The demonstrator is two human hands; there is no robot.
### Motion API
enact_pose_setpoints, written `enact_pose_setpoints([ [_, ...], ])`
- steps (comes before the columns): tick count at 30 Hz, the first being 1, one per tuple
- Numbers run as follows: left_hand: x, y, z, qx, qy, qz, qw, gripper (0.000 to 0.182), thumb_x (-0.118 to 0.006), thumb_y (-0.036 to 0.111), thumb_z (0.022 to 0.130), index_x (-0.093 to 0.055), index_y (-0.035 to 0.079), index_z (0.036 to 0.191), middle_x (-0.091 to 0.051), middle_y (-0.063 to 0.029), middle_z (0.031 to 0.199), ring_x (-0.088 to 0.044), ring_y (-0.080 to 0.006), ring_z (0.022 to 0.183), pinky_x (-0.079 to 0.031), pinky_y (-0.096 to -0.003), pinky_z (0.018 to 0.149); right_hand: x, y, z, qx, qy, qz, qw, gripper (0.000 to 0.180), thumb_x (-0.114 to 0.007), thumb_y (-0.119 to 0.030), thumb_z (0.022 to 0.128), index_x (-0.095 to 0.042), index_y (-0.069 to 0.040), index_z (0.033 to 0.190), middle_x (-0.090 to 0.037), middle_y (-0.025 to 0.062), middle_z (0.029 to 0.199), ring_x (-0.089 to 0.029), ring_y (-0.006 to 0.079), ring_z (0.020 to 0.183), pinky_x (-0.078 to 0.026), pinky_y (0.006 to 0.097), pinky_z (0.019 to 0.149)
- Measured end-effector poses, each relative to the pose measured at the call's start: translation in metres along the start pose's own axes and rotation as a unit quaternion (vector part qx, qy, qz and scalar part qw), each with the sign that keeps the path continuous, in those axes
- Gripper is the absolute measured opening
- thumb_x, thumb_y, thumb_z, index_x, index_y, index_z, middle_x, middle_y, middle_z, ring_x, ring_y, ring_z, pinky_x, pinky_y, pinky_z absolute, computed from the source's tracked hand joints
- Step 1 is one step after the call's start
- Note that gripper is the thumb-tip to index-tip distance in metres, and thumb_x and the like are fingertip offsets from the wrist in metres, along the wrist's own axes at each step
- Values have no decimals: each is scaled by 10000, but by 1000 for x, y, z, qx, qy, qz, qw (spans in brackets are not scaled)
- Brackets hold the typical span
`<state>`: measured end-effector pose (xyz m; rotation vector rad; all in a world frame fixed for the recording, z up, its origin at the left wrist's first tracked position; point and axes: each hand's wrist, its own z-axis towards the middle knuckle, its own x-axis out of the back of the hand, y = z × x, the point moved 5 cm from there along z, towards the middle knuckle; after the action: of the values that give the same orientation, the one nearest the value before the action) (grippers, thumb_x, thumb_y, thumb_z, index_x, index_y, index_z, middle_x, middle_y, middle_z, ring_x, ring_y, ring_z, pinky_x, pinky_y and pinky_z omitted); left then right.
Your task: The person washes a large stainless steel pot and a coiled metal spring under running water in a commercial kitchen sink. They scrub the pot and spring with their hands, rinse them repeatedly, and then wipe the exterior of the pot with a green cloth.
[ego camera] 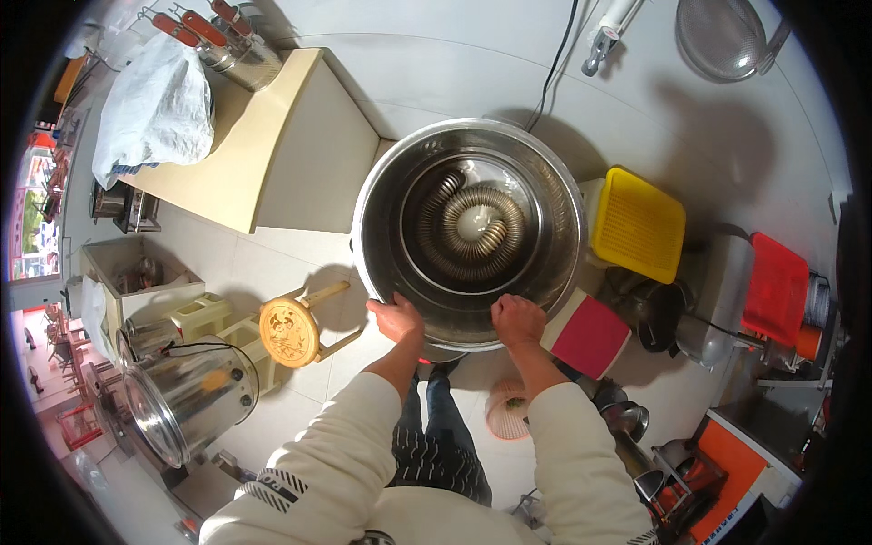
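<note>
Directly before me stands a large round stainless-steel pot point(381, 204) with a wide rim. At its bottom lies a ribbed metal coil point(477, 194), wound in a spiral with one end near the centre. My left hand point(398, 319) grips the near-left part of the rim, its fingers bent over into the pot. On the near-right part of the rim, my right hand point(519, 320) is curled in a fist, its fingertips hidden from view.
Left of the pot are a wooden stool point(289, 332), a steel boiling bucket point(197, 402) and a counter point(272, 143). To the right are a yellow basket point(639, 225), a box with a red top point(591, 334) and a red basket point(773, 289). A pink wastebasket point(505, 412) stands near my legs.
</note>
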<state>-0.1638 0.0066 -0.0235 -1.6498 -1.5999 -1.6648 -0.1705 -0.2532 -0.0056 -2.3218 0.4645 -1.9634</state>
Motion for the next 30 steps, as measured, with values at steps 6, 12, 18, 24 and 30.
enact_pose_setpoints([
  [6,2,0,-1,-3,0,-9,1000,408,-689,237,917,-415,-2,1101,-667,-342,971,-633,-549,960,-485,-576,847,2,-2,-2,15,18,3,1000,198,-635,-293,863,-682,-140,747,-698,76,758,-700,304,726,-566,454,654],
  [12,4,5,-2,6,-13,7,1000,388,-663,235,944,-415,3,1131,-681,-319,967,-650,-533,940,-502,-572,844,2,-2,1,14,36,11,999,201,-646,-291,852,-677,-140,722,-693,78,742,-701,299,717,-565,446,638],
  [18,6,10,-4,14,-18,7,1000,396,-655,231,947,-411,-1,1156,-684,-325,988,-653,-532,955,-505,-569,857,1,-1,3,20,36,-11,999,189,-653,-279,848,-674,-144,716,-694,81,738,-704,300,713,-564,447,626],
  [24,6,8,-5,4,-15,-8,1000,387,-650,221,949,-414,-4,1157,-685,-325,996,-654,-526,964,-503,-563,861,-1,0,-1,27,53,0,998,181,-659,-274,845,-671,-150,714,-694,83,737,-698,306,689,-564,452,620],
  [30,5,0,-5,-2,3,2,1000,375,-653,225,946,-413,0,1126,-677,-321,972,-648,-530,957,-499,-563,856,-4,1,-7,14,39,10,999,170,-660,-273,847,-673,-155,725,-699,76,760,-702,302,720,-568,449,647],
])
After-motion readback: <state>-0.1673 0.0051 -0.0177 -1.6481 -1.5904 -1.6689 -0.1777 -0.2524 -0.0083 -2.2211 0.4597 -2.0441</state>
